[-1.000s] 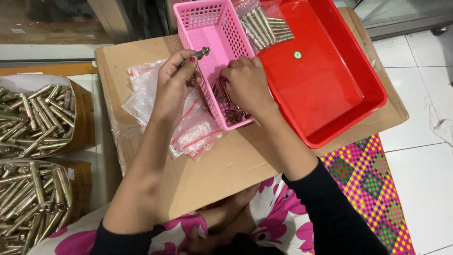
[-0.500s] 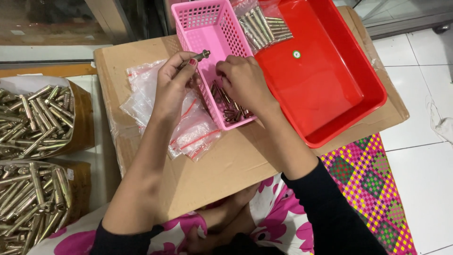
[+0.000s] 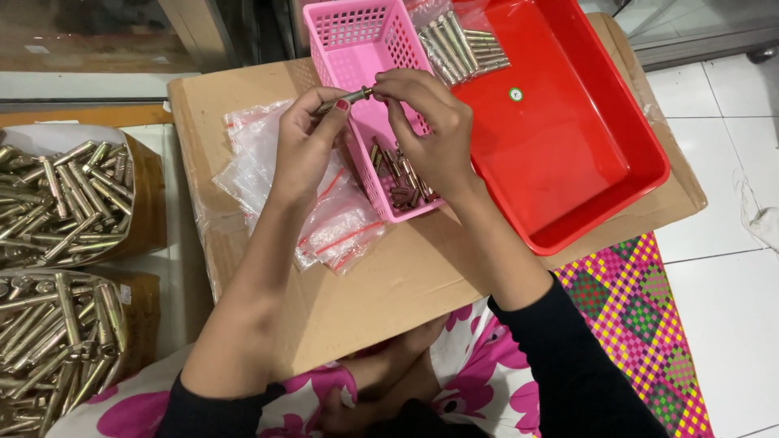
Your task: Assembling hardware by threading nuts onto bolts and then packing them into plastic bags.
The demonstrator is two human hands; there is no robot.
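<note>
My left hand holds a metal bolt above the left wall of a pink slotted basket. The fingertips of my right hand pinch the bolt's right end, so both hands grip the same piece. Beneath them, the basket's near end holds several small dark metal parts. A pile of clear zip bags with red seal strips lies on the cardboard box under my left hand.
A red plastic tray lies right of the basket, with a bag of bolts at its far corner. Two open cartons of brass-coloured bolts stand on the left. White tiled floor shows on the right.
My right hand has come up out of the basket and met the left hand at the bolt. The left hand has stayed nearly still.
</note>
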